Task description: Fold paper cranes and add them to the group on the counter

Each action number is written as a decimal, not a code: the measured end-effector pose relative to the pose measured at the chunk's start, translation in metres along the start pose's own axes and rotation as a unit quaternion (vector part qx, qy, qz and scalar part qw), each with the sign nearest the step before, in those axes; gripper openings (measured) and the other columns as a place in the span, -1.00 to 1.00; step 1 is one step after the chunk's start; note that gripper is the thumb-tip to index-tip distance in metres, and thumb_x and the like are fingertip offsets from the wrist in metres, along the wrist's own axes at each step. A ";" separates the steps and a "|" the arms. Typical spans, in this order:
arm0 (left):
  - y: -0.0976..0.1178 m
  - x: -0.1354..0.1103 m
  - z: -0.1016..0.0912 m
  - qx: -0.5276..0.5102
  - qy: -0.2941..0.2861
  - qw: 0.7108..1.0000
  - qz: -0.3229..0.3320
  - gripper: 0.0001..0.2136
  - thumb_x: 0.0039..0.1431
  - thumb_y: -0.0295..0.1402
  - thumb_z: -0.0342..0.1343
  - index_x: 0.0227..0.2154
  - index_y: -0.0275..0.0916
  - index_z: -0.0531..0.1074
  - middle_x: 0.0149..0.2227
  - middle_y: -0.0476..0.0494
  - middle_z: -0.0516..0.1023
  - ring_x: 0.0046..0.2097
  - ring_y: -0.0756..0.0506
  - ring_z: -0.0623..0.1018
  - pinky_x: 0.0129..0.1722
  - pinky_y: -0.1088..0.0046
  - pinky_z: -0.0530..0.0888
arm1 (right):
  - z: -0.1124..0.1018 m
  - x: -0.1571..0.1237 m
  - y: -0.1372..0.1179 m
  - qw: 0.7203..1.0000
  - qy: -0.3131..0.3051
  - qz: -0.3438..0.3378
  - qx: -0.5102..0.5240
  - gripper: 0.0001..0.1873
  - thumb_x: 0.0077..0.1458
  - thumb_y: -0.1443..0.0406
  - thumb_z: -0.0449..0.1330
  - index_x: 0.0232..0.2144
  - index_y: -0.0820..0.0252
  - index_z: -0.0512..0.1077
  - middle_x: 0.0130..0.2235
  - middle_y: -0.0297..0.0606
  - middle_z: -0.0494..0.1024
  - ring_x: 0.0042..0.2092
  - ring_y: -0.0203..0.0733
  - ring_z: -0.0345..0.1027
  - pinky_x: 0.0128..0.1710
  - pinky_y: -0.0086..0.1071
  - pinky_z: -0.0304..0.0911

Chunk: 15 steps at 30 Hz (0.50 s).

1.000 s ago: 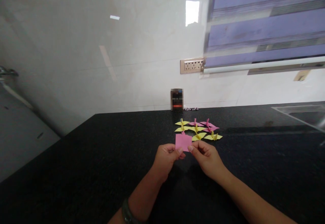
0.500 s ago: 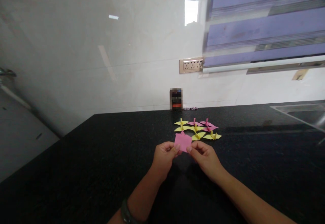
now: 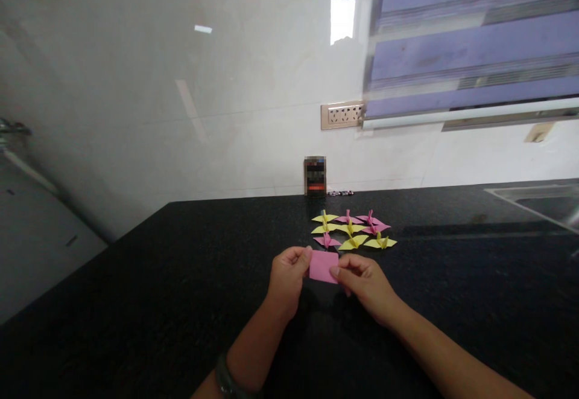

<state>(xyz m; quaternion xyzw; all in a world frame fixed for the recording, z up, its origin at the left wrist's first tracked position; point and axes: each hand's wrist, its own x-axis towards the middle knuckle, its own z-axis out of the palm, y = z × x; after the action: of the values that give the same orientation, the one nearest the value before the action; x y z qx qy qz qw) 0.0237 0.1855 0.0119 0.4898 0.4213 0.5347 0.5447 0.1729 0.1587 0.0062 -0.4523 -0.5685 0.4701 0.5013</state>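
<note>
A small pink sheet of paper is held up above the dark counter between my two hands. My left hand pinches its upper left corner with thumb and fingers. On the other side, my right hand grips the right edge, thumb in front and fingers behind. Just beyond the sheet lie several folded paper cranes in rows, among them a pink crane, a yellow crane and another yellow crane.
Against the tiled wall a dark, blurred-out upright object stands beside a patterned pen-like item. A sink is set into the black counter at right. Above are a wall socket and a purple blind.
The pink paper has come slightly lower and turned flatter, uncovering the pink crane behind it. My left grip has shifted from the lower edge to the upper left corner.
</note>
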 end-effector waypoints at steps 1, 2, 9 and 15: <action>0.000 0.000 0.000 -0.004 -0.006 1.000 -0.007 -0.72 -0.08 -0.17 0.10 -0.51 -0.34 0.41 -0.56 -0.04 0.41 -0.52 0.04 0.37 -0.52 0.54 0.31 | 0.000 0.000 0.000 1.000 0.004 0.000 0.000 -0.76 -0.07 0.17 0.14 -0.59 0.22 0.29 -0.68 -0.49 0.20 -0.65 -0.43 0.01 -0.64 -0.50 -0.05; 0.000 -0.001 0.000 -0.002 -0.016 1.000 -0.017 -0.72 -0.07 -0.16 0.10 -0.48 -0.35 0.42 -0.54 -0.06 0.42 -0.50 0.03 0.38 -0.51 0.54 0.32 | 0.000 0.000 0.001 1.000 0.014 -0.003 0.003 -0.76 -0.06 0.17 0.13 -0.60 0.22 0.29 -0.69 -0.49 0.20 -0.65 -0.43 0.01 -0.64 -0.51 -0.05; 0.000 -0.003 0.001 -0.017 -0.047 0.996 -0.069 -0.70 -0.06 -0.15 0.09 -0.50 -0.35 0.40 -0.57 -0.05 0.39 -0.53 0.07 0.36 -0.54 0.59 0.29 | -0.002 0.001 -0.003 0.999 0.012 -0.026 0.030 -0.73 0.00 0.15 0.07 -0.54 0.24 0.33 -0.64 -0.43 0.26 -0.61 -0.41 0.09 -0.59 -0.50 0.03; 0.001 -0.004 0.002 -0.073 -0.071 0.989 -0.106 -0.68 -0.05 -0.12 0.07 -0.48 -0.35 0.37 -0.60 -0.02 0.35 -0.56 0.09 0.33 -0.57 0.60 0.27 | -0.003 0.001 -0.003 0.999 -0.014 -0.039 0.035 -0.76 -0.01 0.17 0.10 -0.48 0.25 0.37 -0.57 -0.41 0.28 -0.58 -0.41 0.09 -0.58 -0.49 0.06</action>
<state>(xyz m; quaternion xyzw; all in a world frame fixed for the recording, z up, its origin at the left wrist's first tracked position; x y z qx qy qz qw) 0.0256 0.1818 0.0131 0.4381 0.3912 0.4668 0.6612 0.1754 0.1598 0.0091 -0.4051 -0.5758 0.4766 0.5266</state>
